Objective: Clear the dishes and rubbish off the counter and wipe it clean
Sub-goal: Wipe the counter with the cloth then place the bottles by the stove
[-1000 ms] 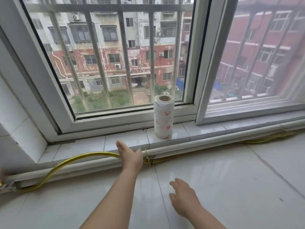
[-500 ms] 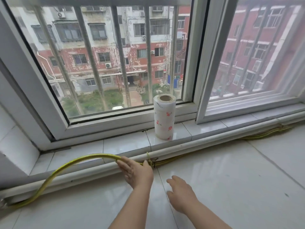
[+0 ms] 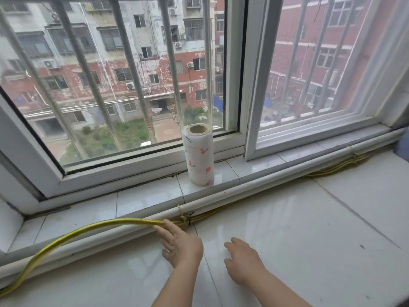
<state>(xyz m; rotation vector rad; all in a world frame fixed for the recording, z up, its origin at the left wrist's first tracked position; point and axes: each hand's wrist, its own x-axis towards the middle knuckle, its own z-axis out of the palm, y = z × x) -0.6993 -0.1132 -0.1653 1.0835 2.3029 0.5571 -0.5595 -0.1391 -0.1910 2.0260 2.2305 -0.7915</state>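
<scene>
**Clearing apparently done, wiping not yet**

On the white tiled tabletop, no dishes and no rubbish in view. Only a few small dark specks at the right side, so probably cleared already but not wiped. Glossy and hard, reflecting the daylight, likely easy to wipe.

Behind it, a big window with bars outside and apartment blocks beyond. Below the window, a tiled sill, a little higher than the tabletop. Along the sill's front edge, a white pipe. Beside it, a yellow hose, tied to the pipe with a knot and arching up at the left. Upright on the sill, a flowered roll of paper, possibly useful for wiping. No cloth in sight.

Then the left hand: flat, fingers straight and together, fingertips touching the hose just beside the knot. Lastly the right hand: fingers loosely bent, a little spread, holding nothing. Touching the tabletop or just above it, impossible to tell.
</scene>
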